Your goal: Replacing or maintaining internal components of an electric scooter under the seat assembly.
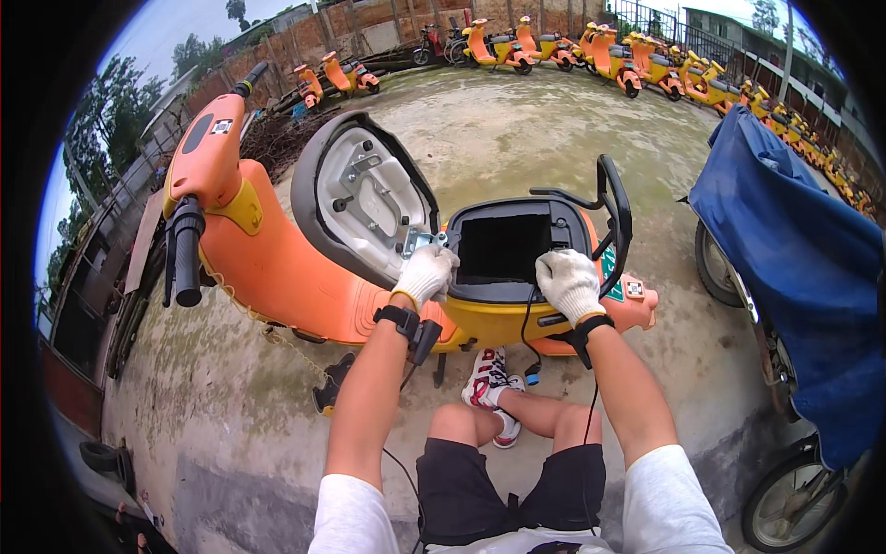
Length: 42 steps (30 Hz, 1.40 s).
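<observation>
An orange and yellow scooter (309, 263) stands across in front of me, handlebar to the left. Its black seat (365, 198) is tipped up, baring the white underside. Below lies the black-rimmed under-seat compartment (512, 295); its middle is too dark to read. White knit gloves cover both my hands. My left hand (427, 275) is closed at the compartment's left rim, beside the metal seat hinge (418, 242). At the right rim my right hand (569, 286) is curled shut. What either set of fingers grips is hidden. A black cable (524, 332) with a blue-tipped plug hangs over the compartment's front.
A black rear rack (614, 208) rises right of the compartment. Farther right, a blue cover (794, 231) drapes another two-wheeler. My crossed feet are in front of the scooter. Several yellow and orange scooters (604, 60) line the yard's far wall. Tyres (106, 459) lie at lower left.
</observation>
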### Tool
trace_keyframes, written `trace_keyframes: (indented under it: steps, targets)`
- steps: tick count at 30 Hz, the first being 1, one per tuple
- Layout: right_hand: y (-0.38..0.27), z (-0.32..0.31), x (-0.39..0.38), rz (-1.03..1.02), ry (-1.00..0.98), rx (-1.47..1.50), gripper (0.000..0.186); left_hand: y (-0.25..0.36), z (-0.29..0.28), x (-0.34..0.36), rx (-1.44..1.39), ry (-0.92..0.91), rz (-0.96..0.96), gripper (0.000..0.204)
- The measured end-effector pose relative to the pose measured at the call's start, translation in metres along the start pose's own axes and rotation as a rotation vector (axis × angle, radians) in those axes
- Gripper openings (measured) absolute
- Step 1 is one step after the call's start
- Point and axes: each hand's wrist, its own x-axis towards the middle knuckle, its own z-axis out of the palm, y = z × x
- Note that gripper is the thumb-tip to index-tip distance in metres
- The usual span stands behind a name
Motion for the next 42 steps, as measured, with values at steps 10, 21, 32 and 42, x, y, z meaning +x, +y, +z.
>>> trace_keyframes:
  steps: [10, 21, 32, 42]
  targets:
    - [0.0, -0.004, 0.002, 0.059, -0.05, 0.0, 0.013, -0.025, 0.009, 0.073, -0.018, 0.158, -0.112, 0.021]
    - [0.006, 0.001, 0.002, 0.07, 0.0, 0.076, 0.012, -0.019, 0.018, 0.056, -0.54, 0.051, -0.262, 0.013]
    - [0.005, -0.003, 0.002, 0.083, -0.025, 0.076, 0.013, 0.003, 0.003, 0.047, -0.431, 0.067, -0.325, 0.015]
    - [0.007, 0.001, 0.0, 0.037, 0.053, 0.107, 0.013, 0.0, 0.019, 0.054, -0.568, 0.049, -0.414, 0.023]
